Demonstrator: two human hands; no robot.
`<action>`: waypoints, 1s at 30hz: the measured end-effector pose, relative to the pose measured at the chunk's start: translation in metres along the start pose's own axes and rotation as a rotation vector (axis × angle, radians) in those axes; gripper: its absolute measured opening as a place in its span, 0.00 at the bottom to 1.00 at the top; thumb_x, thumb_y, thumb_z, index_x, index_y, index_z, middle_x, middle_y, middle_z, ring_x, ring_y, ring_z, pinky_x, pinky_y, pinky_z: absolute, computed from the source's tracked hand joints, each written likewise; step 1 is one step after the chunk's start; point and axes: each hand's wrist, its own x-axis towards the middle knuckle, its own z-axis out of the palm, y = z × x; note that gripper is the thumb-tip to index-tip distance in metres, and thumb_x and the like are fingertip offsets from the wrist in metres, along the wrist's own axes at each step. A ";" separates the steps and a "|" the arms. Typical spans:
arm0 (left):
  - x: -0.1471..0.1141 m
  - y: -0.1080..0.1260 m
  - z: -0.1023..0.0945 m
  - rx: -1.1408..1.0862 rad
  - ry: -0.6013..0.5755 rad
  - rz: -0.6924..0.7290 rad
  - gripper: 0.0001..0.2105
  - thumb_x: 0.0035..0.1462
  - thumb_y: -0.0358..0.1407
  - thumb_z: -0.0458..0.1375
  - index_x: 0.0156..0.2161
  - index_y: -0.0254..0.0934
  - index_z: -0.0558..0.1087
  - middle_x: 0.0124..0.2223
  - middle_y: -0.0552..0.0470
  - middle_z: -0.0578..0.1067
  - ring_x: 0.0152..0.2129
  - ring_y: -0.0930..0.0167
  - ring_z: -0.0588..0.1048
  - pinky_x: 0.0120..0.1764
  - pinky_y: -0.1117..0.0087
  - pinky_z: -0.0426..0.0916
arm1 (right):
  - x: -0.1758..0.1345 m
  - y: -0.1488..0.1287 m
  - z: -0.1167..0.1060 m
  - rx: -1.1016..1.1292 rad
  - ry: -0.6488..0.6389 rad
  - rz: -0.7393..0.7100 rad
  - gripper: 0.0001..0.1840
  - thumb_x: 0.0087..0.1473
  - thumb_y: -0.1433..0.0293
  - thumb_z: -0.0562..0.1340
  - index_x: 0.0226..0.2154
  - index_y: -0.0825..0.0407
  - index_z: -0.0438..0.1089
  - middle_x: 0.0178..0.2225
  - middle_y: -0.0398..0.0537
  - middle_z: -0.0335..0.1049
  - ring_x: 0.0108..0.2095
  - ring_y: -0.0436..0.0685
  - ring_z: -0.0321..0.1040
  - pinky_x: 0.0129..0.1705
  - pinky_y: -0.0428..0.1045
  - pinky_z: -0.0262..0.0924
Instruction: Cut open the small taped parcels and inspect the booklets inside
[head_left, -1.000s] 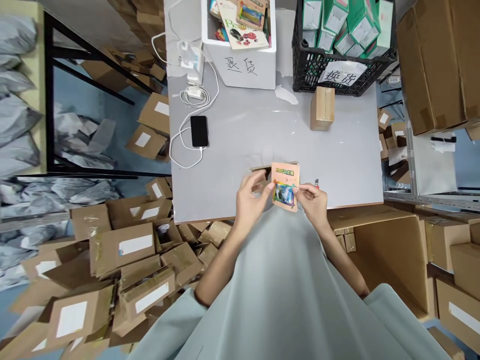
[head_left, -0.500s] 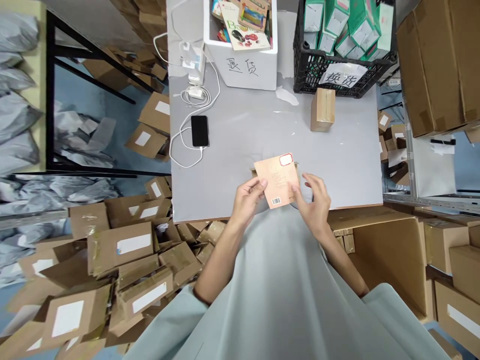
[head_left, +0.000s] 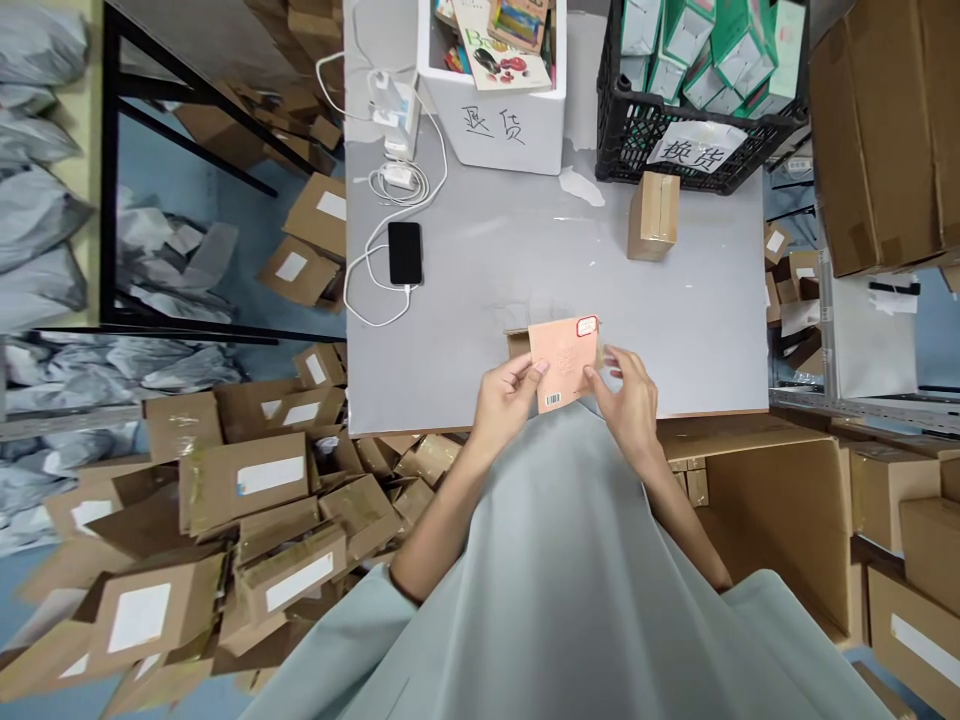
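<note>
A thin, square, peach-coloured book [head_left: 564,365] is held up over the table's near edge. Small lines of print, a barcode at the bottom left and a red-bordered label at the top right show on its face. My left hand [head_left: 508,398] pinches its left edge between thumb and fingers. At the lower right edge, the thumb of my right hand [head_left: 628,400] presses on the book, its fingers curled behind. Partly hidden behind the book, a small brown cardboard box [head_left: 517,343] lies on the grey table [head_left: 480,260].
A taped carton [head_left: 652,218] stands before a black crate [head_left: 613,140] of green boxes. Left of that are a white bin [head_left: 491,140] with books, and a phone [head_left: 405,253] on a cable. Cardboard boxes [head_left: 270,480] pile up at left; a large open carton [head_left: 780,520] sits at right.
The book has turned a little and shifted slightly right with both hands, uncovering more of the small box behind it. The whole view has shifted slightly.
</note>
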 end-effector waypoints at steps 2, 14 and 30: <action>-0.004 0.001 0.006 0.055 0.035 0.037 0.28 0.64 0.61 0.66 0.47 0.36 0.87 0.44 0.45 0.88 0.41 0.60 0.85 0.42 0.65 0.79 | -0.003 -0.006 0.003 -0.036 0.019 -0.061 0.28 0.68 0.49 0.67 0.61 0.47 0.77 0.62 0.59 0.78 0.57 0.68 0.79 0.60 0.65 0.75; -0.011 0.009 0.002 0.109 0.208 0.093 0.28 0.62 0.57 0.71 0.58 0.38 0.83 0.58 0.39 0.84 0.55 0.56 0.84 0.55 0.57 0.81 | 0.000 0.002 -0.003 0.560 -0.183 0.152 0.25 0.63 0.44 0.68 0.32 0.48 0.74 0.26 0.39 0.66 0.26 0.51 0.61 0.28 0.46 0.60; -0.010 -0.014 0.013 0.087 -0.107 0.211 0.17 0.65 0.52 0.69 0.47 0.42 0.80 0.68 0.37 0.73 0.69 0.54 0.72 0.65 0.50 0.74 | -0.012 -0.010 0.012 0.644 -0.370 0.085 0.31 0.61 0.47 0.73 0.60 0.43 0.79 0.56 0.51 0.79 0.50 0.62 0.78 0.43 0.52 0.79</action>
